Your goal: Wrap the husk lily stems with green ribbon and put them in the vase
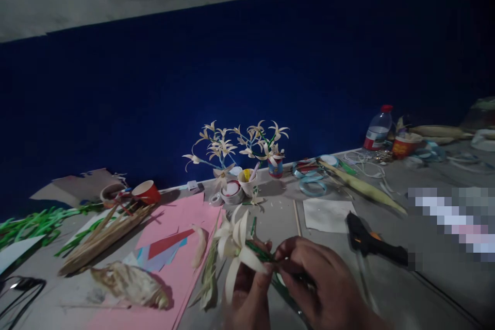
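Observation:
Close in front of me is a handmade flower (pixel 237 245) with long cream petals, which look like corn husk, on a green-wrapped stem (pixel 260 251). My left hand (pixel 251 291) grips the stem just under the petals, fingers closed, partly hidden by a drooping petal. My right hand (pixel 323 273) is closed in a pinch on the same stem, to the right of the bloom. Below the hands a dark green strip (pixel 288 296) runs down towards the right; whether it joins the stem I cannot tell.
A black glue gun (pixel 375 242) lies right of my hands, beside white paper (pixel 328 215). Behind stand finished flowers (pixel 220 147), a paper cup (pixel 247 183) and a bottle (pixel 378 131). Pink paper (pixel 178 247), dried husks (pixel 129 286) and green strips (pixel 34 227) lie left.

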Available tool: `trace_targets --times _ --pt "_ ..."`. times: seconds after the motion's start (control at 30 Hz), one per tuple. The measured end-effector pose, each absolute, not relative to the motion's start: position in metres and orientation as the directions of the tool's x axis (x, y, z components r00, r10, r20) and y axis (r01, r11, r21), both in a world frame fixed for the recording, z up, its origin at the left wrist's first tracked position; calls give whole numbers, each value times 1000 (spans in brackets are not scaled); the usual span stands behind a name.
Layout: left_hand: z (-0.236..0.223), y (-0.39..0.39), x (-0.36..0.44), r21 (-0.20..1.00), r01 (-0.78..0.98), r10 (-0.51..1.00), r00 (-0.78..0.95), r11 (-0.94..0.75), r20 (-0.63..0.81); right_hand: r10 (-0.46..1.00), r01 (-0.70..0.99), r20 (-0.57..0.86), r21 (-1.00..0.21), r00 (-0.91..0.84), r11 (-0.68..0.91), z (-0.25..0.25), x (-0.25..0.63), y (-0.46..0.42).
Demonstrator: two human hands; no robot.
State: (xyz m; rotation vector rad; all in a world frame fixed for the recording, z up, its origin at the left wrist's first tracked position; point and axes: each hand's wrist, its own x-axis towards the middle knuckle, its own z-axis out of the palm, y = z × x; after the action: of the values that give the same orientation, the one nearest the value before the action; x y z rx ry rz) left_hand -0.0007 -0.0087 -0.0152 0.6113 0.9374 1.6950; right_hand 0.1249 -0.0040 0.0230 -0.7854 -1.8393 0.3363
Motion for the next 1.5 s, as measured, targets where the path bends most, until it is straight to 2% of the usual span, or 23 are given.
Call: trace_targets --times 0.07,0.13,0.27,0.4,0.53,0.63,0.73,0.83,0.93,1.0,1.1,1.17,1.23,1.33,1.43,1.5 --pt "-15 -9 0 832 -533 936 -349 -153 -51 626 327 754 -551 -199 768 22 123 -4" --pt "-14 -11 1 837 -513 921 -388 -192 -26 652 264 732 -601 -196 754 23 123 -4" --pt "-16 -12 3 844 -482 896 -444 -236 -3 826 172 520 -813 -218 557 34 125 -4" --pt "-15 -14 5 822 -506 893 -449 -262 8 918 -40 325 -945 -228 325 42 127 -4" --pt "-8 -17 4 779 -587 911 -409 -218 -53 930 -281 149 -958 -337 53 40 128 1" --pt "-1 -17 2 757 -632 938 -337 -164 -78 910 -373 117 -927 -398 -43 36 126 6" --pt "2 -16 -1 748 -648 964 -263 -142 -45 911 -411 133 -911 -390 -43 33 123 7" --pt "0 -14 -3 757 -640 973 -229 -129 -28 925 -335 180 -940 -333 62 33 121 5" --pt "-6 -12 -2 767 -627 959 -278 -139 -53 919 -126 347 -936 -188 327 32 120 1" --pt "-10 -11 0 758 -633 940 -331 -154 -85 868 68 477 -870 -139 489 29 121 -1" --pt "-11 -11 3 744 -648 920 -372 -163 -123 790 308 589 -730 -167 610 24 123 -3" --pt "-9 -12 4 755 -634 911 -393 -170 -125 770 375 612 -681 -180 629 23 124 -2" --pt "-7 -13 4 761 -625 909 -398 -172 -121 789 359 593 -709 -162 607 25 124 -1" --pt "-6 -13 4 755 -637 932 -348 -157 -101 886 239 442 -853 -141 463 31 124 0" --pt "-7 -14 3 782 -602 952 -304 -162 -37 947 2 253 -966 -199 258 34 123 0" --pt "-8 -14 1 803 -578 959 -283 -145 -30 965 -183 135 -979 -225 94 34 122 0"
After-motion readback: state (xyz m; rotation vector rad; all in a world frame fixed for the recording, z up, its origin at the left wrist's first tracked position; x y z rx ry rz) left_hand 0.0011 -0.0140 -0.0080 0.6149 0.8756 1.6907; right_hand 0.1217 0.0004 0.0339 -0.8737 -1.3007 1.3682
